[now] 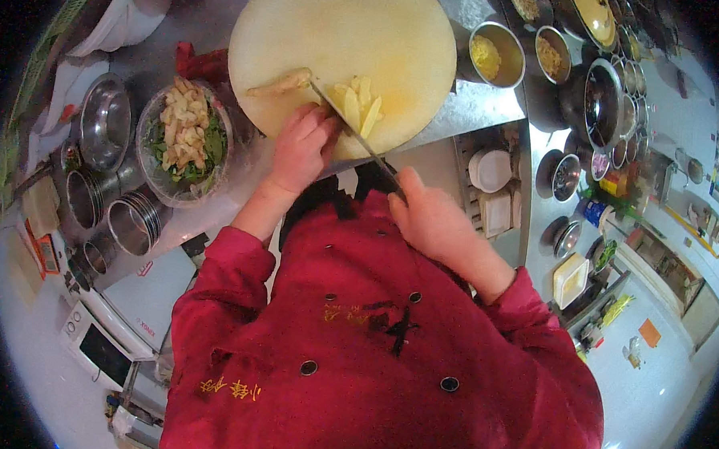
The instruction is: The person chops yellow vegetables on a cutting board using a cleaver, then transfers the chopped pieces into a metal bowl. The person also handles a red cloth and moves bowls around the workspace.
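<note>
A round, pale cutting board (343,37) lies before me. My right hand (432,218) is closed on the handle of a knife (363,139), whose blade reaches up and left across the board's near edge. Against the blade's left side rests my left hand (306,139), fingers curled down on the board; whatever lies under the fingertips is hidden, so its hold is unclear. Just above that hand lies a piece of ginger root (280,82). Yellow peeled slices (360,104) are heaped on the other side of the blade.
Left of the board stands a clear bowl (143,149) with leafy greens and chopped pale pieces, near stacked metal pots (132,223). To the right, a metal pot (523,57) holds yellow bits. A dark red cloth (201,63) touches the board's left side.
</note>
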`<state>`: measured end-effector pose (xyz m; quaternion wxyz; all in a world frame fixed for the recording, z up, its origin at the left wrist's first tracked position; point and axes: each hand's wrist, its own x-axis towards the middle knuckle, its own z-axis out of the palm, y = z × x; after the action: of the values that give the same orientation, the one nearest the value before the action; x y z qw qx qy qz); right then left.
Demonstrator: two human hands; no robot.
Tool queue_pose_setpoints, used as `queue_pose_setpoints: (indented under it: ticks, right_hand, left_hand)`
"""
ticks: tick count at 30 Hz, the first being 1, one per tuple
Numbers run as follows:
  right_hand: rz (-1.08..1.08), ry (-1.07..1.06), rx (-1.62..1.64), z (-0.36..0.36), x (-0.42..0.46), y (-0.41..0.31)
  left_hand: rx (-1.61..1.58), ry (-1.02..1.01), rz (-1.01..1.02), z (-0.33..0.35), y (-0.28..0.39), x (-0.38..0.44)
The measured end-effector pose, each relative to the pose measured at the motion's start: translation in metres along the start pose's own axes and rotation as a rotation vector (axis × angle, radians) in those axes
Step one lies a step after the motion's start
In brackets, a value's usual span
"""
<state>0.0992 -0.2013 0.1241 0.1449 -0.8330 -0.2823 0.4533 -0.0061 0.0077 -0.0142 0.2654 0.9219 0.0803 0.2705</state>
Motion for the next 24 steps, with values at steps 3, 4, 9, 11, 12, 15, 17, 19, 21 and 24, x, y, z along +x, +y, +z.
queue_pose_setpoints:
  ticks: [3,4,9,11,12,15,17,19,21,24]
  right_hand:
    - [-0.070,0.049,-0.034,0.017,0.010,0.010]
    - [-0.066,0.034,-0.039,0.011,0.007,0.008]
    - [0.010,0.001,-0.054,0.013,0.007,0.009]
    - [-0.016,0.013,-0.057,0.012,0.013,0.007]
    - [-0.027,0.015,-0.056,0.011,0.015,0.005]
    - [-0.008,-0.052,-0.026,-0.007,-0.004,-0.003]
    - [-0.017,-0.017,-0.032,0.015,0.012,0.011]
    - [-0.025,-0.007,-0.031,0.013,0.018,0.006]
    - [-0.041,-0.021,-0.024,-0.002,0.017,-0.002]
    - [-0.020,-0.029,-0.022,0.004,0.001,0.009]
  left_hand:
    - [-0.035,-0.079,-0.031,0.005,-0.002,-0.009]
    - [-0.034,-0.060,-0.030,0.006,-0.002,-0.010]
    - [-0.009,-0.026,0.011,0.000,0.002,0.000]
    - [-0.003,-0.024,0.016,0.001,-0.001,-0.001]
    - [0.000,-0.027,0.016,0.003,-0.002,-0.004]
    - [-0.025,0.009,-0.020,0.006,-0.002,-0.009]
    - [-0.022,-0.002,-0.021,0.007,-0.004,-0.007]
    - [-0.020,-0.018,-0.022,0.008,-0.004,-0.006]
    - [-0.016,-0.035,-0.020,0.006,-0.007,-0.005]
    - [-0.020,0.037,0.003,0.008,-0.003,-0.006]
